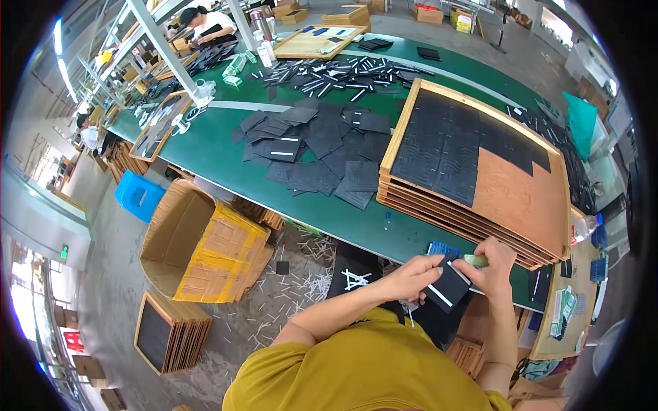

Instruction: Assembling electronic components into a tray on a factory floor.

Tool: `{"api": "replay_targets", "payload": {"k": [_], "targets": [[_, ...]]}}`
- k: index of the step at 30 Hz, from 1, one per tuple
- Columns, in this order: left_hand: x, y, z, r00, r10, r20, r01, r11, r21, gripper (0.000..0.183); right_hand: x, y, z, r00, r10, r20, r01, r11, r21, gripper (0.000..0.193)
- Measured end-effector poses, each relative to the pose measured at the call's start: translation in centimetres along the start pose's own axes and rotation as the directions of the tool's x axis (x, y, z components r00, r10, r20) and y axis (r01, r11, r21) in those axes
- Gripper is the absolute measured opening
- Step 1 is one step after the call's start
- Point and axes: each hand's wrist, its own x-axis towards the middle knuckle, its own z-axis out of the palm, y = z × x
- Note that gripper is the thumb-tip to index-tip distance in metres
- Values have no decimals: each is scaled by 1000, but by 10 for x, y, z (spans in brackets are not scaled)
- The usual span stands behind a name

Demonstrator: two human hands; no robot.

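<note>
A thin black square pad [449, 286] with two white strips along its sides is held low in front of me, over my lap. My left hand [411, 277] is closed on the pad's left side, thumb on top. From the right, my right hand [492, 266] pinches the pad's other edge by a white strip; its fingers are bent. Something small and pale green [475, 260] shows at the right fingers, its kind unclear. Loose white strips [356, 279] lie on my dark-clothed leg. Just beyond my hands rises a stack of wooden-framed trays [507, 198], the top one partly covered with black pads.
Loose black pads [322, 140] are heaped on the green table [226, 154], with black-and-white strips [343, 74] behind them. A cardboard box [219, 253], a blue stool [139, 195] and stacked frames [171, 334] stand on the littered floor at left. A co-worker [209, 27] sits far left.
</note>
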Motion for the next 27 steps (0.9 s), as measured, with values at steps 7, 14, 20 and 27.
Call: {"api": "replay_targets", "payload": {"k": [7,14,20,27], "targets": [[1,13,-25,979,-17,-205,36,995,89,15,-4,-14,-3,988,-151,31,152,988,-17,48],[12,8,-42,945,23,-325,-6,999,53,18,-28,-17,5,943,-242,228,228,970,87,48],[2,-1,-58,920,176,-350,-213,975,-69,26,-52,8,14,892,177,416,-227,971,74,47],[2,-4,-54,922,163,-352,-275,915,-295,45,-39,21,27,872,196,450,-277,953,122,64]]}}
